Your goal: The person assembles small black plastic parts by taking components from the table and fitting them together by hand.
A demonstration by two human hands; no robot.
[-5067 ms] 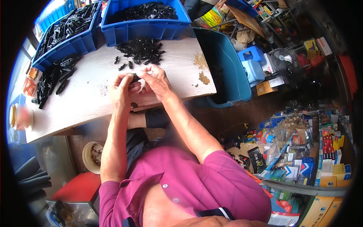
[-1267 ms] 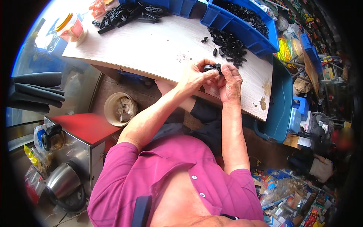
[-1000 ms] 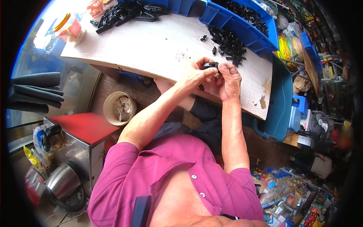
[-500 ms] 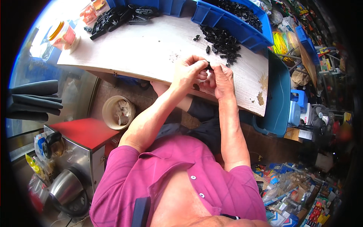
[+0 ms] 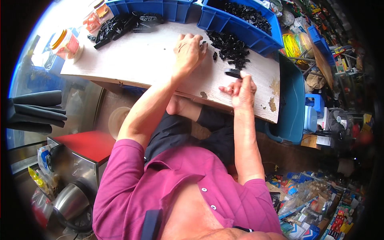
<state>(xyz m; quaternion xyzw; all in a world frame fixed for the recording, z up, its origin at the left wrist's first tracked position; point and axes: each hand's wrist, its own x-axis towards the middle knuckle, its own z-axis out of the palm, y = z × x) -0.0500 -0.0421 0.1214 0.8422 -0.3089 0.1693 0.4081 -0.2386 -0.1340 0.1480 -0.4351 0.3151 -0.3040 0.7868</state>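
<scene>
My right hand (image 5: 245,91) is near the front right of the table, pinching one end of a black oblong plastic part (image 5: 232,73) between thumb and forefinger. Its other fingers curl loosely below. Farther left, my left hand (image 5: 188,54) reaches over the tabletop with bent fingers. Its fingertips close at a small black plastic piece beside the pile; the grip is partly hidden. The loose pile of small black plastic pieces (image 5: 229,46) spreads in front of a blue bin (image 5: 244,33). One small piece (image 5: 215,56) lies apart, left of the pile.
Several black oblong parts (image 5: 120,28) are heaped at the back left, by another blue bin (image 5: 150,10). A jar with a yellow lid (image 5: 66,44) stands at the left edge. A teal tub (image 5: 294,104) adjoins the table's right end. A pale bucket (image 5: 118,120) sits below.
My hands have parted from working together. The left moved up and left to the pile's edge; the right stayed near the front right, and the black oblong part now shows in it.
</scene>
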